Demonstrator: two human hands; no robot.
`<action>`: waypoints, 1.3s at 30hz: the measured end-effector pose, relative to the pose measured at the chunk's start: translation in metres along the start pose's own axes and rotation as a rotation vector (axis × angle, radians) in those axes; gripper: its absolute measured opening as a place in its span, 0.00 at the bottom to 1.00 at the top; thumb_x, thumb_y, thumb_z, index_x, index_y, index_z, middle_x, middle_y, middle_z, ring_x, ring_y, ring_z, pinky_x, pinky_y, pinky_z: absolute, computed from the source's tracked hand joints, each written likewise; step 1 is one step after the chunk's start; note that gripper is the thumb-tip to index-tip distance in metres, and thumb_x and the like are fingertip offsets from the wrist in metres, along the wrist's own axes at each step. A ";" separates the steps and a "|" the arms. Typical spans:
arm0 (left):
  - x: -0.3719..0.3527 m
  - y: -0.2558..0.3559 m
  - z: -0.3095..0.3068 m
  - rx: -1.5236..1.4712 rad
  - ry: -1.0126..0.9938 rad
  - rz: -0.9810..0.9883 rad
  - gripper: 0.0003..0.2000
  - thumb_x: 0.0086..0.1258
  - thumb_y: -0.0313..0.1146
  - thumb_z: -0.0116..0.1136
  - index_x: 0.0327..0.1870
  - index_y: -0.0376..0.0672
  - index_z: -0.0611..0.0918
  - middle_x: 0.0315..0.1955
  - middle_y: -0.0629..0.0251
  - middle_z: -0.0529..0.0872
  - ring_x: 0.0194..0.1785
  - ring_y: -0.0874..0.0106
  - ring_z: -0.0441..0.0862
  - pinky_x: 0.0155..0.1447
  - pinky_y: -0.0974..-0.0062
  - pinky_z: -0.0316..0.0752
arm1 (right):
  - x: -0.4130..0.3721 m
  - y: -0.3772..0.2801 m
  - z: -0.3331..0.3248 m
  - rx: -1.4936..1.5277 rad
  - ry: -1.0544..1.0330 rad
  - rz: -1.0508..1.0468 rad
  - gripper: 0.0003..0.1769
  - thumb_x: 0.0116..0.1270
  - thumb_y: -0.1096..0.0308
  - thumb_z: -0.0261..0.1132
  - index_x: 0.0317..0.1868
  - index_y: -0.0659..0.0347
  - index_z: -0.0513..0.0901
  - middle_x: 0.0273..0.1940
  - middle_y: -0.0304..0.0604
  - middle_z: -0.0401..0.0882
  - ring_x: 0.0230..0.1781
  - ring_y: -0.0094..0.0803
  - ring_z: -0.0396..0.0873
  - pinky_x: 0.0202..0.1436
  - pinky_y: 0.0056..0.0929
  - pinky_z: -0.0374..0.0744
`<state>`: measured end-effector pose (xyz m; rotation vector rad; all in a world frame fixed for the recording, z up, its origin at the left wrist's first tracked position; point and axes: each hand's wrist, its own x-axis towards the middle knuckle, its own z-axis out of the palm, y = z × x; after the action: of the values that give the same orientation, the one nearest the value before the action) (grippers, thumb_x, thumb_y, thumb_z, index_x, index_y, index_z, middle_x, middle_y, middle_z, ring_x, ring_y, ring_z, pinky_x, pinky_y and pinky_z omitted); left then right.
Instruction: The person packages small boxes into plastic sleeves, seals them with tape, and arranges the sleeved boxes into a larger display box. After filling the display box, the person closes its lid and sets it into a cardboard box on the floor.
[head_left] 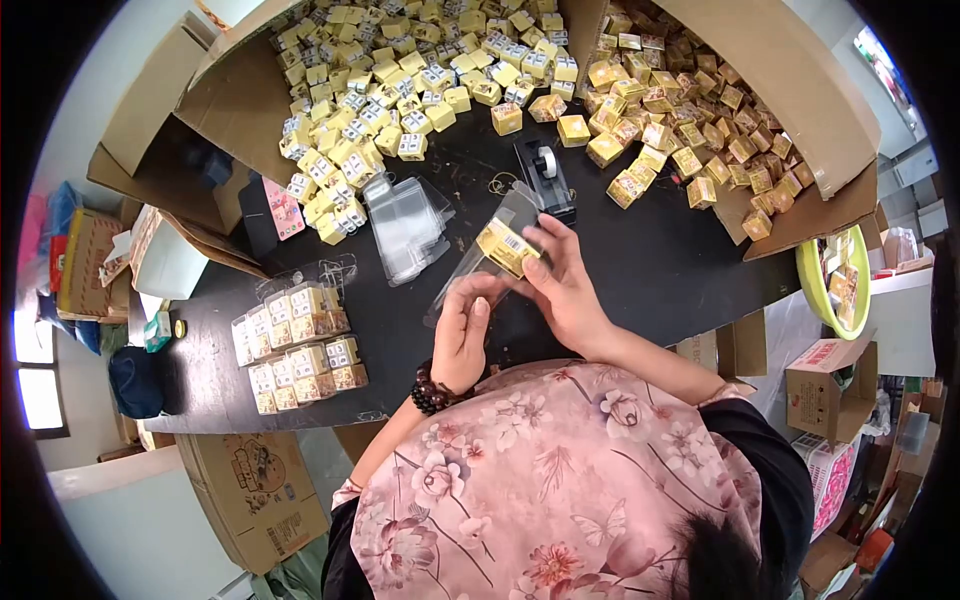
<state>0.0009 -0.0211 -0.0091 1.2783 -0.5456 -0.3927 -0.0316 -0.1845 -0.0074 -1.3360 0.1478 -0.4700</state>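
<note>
A clear plastic package (460, 275) lies slantwise between my hands, above the near middle of the table. My left hand (463, 325) pinches its lower part, fingers curled inward, a beaded bracelet on the wrist. A small yellow box (506, 247) with a barcode overlaps the package in this view. The thumb and fingers of my right hand (568, 290) grip that box at its right edge. Just beyond, a black tape dispenser (547, 180) carries a roll of tape. Flat clear plastic packages (405, 228) lie in a stack to the left.
Yellow and white small boxes (390, 90) spill from a carton at the back; golden small boxes (690, 125) spill from another carton (800, 80) at right. Packed sets (300, 350) stand in rows at left. A pink phone (283, 208) lies near the left carton. A green basket (808, 275) is beyond the right edge.
</note>
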 end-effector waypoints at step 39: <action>0.008 0.025 -0.043 0.466 -0.041 0.031 0.18 0.68 0.19 0.60 0.58 0.35 0.72 0.55 0.56 0.79 0.54 0.72 0.81 0.52 0.78 0.81 | 0.050 -0.025 -0.004 -0.390 -0.861 0.011 0.13 0.70 0.75 0.59 0.53 0.64 0.84 0.52 0.47 0.79 0.56 0.37 0.79 0.60 0.31 0.75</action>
<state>0.0326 0.0148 0.0083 1.7082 -0.7173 -0.2732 0.0062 -0.2124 0.0241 -1.8101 -0.4891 0.1842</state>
